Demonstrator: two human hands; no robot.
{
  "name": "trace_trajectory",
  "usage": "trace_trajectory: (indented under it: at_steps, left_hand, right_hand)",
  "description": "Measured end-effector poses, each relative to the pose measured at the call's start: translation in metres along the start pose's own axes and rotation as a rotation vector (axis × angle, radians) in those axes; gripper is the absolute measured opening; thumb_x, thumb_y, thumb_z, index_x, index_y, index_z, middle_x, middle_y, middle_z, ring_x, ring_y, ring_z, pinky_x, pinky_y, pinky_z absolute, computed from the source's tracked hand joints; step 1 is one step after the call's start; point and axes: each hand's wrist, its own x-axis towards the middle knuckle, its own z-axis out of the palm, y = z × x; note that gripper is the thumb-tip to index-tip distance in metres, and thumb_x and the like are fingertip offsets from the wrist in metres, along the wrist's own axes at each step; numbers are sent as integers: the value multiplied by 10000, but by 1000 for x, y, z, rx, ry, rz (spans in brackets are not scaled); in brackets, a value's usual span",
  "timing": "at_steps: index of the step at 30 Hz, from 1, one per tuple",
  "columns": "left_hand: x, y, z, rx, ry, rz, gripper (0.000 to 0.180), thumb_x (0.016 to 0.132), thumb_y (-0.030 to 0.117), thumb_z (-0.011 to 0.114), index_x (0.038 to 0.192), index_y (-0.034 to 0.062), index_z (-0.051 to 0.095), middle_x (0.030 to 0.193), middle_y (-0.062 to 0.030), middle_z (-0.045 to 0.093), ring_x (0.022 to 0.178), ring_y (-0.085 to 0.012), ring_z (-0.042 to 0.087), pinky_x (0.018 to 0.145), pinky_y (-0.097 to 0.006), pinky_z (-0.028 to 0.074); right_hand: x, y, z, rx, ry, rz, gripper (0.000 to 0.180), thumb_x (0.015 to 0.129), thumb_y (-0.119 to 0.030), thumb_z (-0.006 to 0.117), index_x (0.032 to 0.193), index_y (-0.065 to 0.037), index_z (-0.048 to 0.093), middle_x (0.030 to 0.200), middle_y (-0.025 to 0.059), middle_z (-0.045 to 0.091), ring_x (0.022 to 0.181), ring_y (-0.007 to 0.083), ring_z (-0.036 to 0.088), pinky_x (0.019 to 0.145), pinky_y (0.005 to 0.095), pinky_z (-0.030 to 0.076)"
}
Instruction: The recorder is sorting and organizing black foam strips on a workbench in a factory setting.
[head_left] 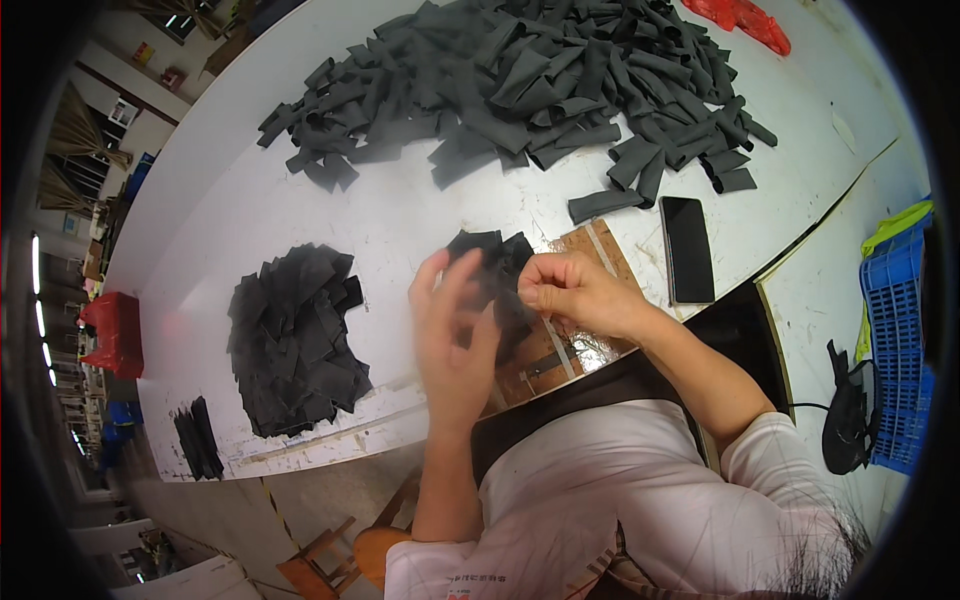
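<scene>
Two bare hands meet left of the phone [686,252] on the white table [390,205]. The blurred left hand [452,325] has its grip apart; the right hand [575,288] has its grip together, thumb on forefinger, though whether cloth is clamped there I cannot tell. Black cloth pieces [508,312] lie between them, left of the phone. Beyond the phone spreads a heap of cloth tubes [540,85].
</scene>
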Motion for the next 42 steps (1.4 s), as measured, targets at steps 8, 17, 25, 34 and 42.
trace_trajectory:
  at_steps: [8, 17, 25, 34, 42]
  left_hand:
    - [-14, 3, 3, -485, 261, -48, 102, 852, 67, 483, 863, -34, 484, 893, -135, 564, 798, -152, 523, 775, -282, 406]
    - [-18, -12, 8, -696, 131, -162, 242, 772, -66, 426, 1012, -80, 454, 1002, -171, 514, 939, -195, 496, 832, -294, 395]
    - [12, 19, 14, 81, -224, -210, 229, 698, 34, 637, 905, -7, 548, 830, -91, 592, 726, -138, 567, 668, -245, 440]
    - [1, 19, -1, -685, 171, 20, 119, 799, -7, 427, 861, -35, 525, 838, -180, 589, 733, -205, 561, 705, -307, 450]
    - [7, -16, -17, -324, -63, -63, 180, 842, 120, 501, 928, -36, 528, 902, -187, 578, 809, -240, 557, 754, -343, 436]
  right_hand:
    - [-30, -47, 29, -1176, 296, -753, 350, 659, -266, 657, 883, -33, 521, 762, 83, 507, 697, 232, 519, 559, 297, 423]
    - [-14, -1, 12, -1156, 356, -773, 180, 684, -161, 619, 615, -54, 492, 613, 62, 495, 600, 231, 526, 480, 329, 404]
    - [-9, 13, -4, -850, 210, -735, 53, 709, -69, 570, 710, -27, 537, 644, 120, 516, 641, 302, 530, 562, 378, 418]
    - [-20, -40, 10, -1017, 186, -725, 104, 720, -97, 586, 714, -22, 514, 647, 107, 515, 636, 294, 524, 549, 379, 405]
    - [-15, -28, 3, -1151, 111, -539, 179, 751, -159, 581, 636, -30, 530, 585, 127, 536, 576, 296, 535, 519, 378, 401]
